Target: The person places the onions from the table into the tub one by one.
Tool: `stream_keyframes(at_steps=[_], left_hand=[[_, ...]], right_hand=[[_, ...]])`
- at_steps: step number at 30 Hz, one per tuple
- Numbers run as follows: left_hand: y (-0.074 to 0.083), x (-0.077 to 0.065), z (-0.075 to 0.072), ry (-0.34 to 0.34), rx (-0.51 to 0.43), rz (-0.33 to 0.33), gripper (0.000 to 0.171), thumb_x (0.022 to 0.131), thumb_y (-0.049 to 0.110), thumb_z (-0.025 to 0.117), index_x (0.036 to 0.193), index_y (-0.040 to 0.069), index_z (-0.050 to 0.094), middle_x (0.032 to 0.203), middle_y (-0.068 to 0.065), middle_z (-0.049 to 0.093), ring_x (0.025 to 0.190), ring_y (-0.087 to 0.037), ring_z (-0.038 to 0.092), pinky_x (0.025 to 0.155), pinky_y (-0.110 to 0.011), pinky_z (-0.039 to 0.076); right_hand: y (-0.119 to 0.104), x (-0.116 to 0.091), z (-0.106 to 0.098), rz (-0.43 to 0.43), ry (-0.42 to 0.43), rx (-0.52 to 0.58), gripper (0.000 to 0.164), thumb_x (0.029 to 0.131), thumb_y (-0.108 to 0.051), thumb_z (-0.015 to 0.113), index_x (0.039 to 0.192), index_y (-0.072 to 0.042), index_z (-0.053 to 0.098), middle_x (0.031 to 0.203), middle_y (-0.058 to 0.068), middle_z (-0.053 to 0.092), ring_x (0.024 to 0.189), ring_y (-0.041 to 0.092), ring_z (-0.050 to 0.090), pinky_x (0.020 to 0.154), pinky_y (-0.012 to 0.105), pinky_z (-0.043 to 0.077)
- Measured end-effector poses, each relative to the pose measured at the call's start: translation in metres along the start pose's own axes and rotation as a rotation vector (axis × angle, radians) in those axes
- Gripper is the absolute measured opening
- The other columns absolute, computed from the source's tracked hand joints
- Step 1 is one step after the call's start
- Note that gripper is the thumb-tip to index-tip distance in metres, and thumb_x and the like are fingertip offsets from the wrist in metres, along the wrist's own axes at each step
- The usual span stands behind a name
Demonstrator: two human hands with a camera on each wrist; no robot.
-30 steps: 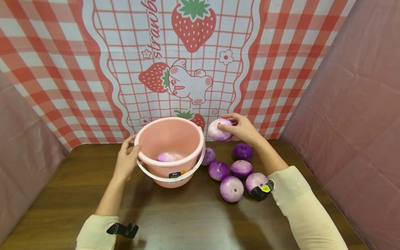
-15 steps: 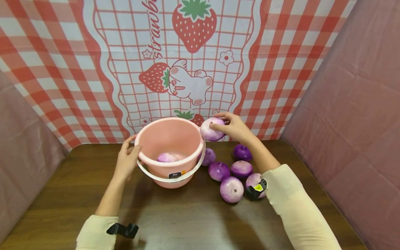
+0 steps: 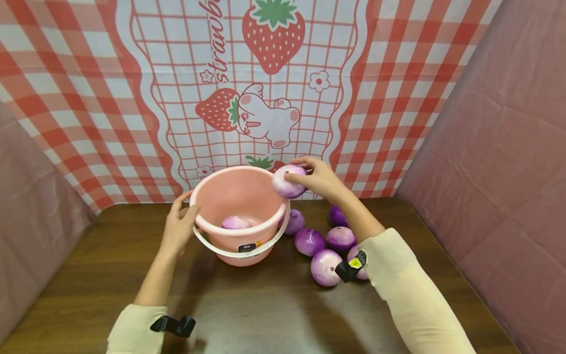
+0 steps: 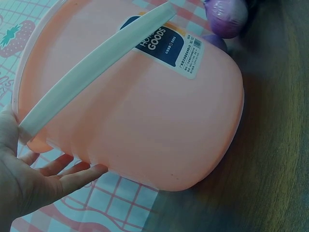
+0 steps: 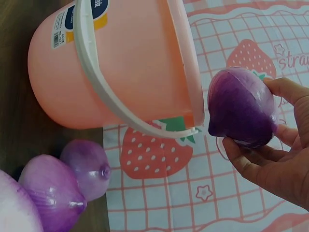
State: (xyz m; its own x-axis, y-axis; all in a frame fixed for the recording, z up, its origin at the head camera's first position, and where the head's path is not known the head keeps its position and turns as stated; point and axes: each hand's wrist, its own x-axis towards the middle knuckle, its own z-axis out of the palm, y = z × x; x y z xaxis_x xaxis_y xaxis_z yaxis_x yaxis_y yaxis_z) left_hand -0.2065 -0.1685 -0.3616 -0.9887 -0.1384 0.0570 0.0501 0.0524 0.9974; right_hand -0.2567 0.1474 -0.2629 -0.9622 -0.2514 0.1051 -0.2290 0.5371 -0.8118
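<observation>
Brown table (image 3: pixel 212 314), bearing loose onions (image 3: pixel 309 242) clustered right of the pink bucket (image 3: pixel 230 242), presumably to sit within that arm's reach. Bucket: one onion (image 3: pixel 236 223) visible inside, rim gripped by thumb and fingers of the left hand (image 3: pixel 178 230), apparently for steadiness. Right hand (image 3: pixel 325 183), fingers and thumb round a held onion (image 3: pixel 284 188), just above the right rim, likely for clearance; checked cloth (image 3: pixel 380 98) beyond.

Downward head view, wrist close-ups, bucket (image 3: pixel 239 194) shared
</observation>
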Motion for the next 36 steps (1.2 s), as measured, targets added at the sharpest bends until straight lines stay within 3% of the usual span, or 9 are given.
stream_keyframes(at_steps=[7, 17, 36], left_hand=[[-0.001, 0.0, 0.0, 0.005, -0.005, 0.003, 0.051, 0.097, 0.02, 0.044, 0.146, 0.017, 0.03, 0.127, -0.031, 0.046, 0.07, -0.002, 0.062, 0.06, -0.019, 0.059], [-0.002, 0.0, 0.0, 0.013, -0.002, 0.006, 0.051, 0.096, 0.02, 0.045, 0.145, 0.016, 0.03, 0.125, -0.031, 0.047, 0.071, -0.003, 0.063, 0.06, -0.02, 0.059], [0.0, 0.0, 0.0, 0.0, 0.003, -0.005, 0.051, 0.097, 0.021, 0.045, 0.146, 0.018, 0.03, 0.127, -0.031, 0.046, 0.068, -0.001, 0.061, 0.06, -0.019, 0.059]], right_hand=[[-0.005, 0.005, 0.009, -0.034, -0.018, 0.028, 0.059, 0.081, -0.036, 0.07, 0.131, -0.009, 0.053, 0.122, 0.013, 0.057, 0.11, 0.025, 0.055, 0.086, 0.033, 0.056], [-0.011, 0.009, 0.02, -0.073, -0.021, 0.039, 0.054, 0.079, -0.035, 0.071, 0.126, -0.012, 0.057, 0.118, 0.012, 0.059, 0.108, 0.023, 0.055, 0.084, 0.032, 0.056], [-0.021, 0.012, 0.038, -0.094, -0.041, 0.02, 0.053, 0.079, -0.032, 0.071, 0.125, -0.01, 0.057, 0.116, 0.012, 0.061, 0.106, 0.024, 0.056, 0.088, 0.032, 0.055]])
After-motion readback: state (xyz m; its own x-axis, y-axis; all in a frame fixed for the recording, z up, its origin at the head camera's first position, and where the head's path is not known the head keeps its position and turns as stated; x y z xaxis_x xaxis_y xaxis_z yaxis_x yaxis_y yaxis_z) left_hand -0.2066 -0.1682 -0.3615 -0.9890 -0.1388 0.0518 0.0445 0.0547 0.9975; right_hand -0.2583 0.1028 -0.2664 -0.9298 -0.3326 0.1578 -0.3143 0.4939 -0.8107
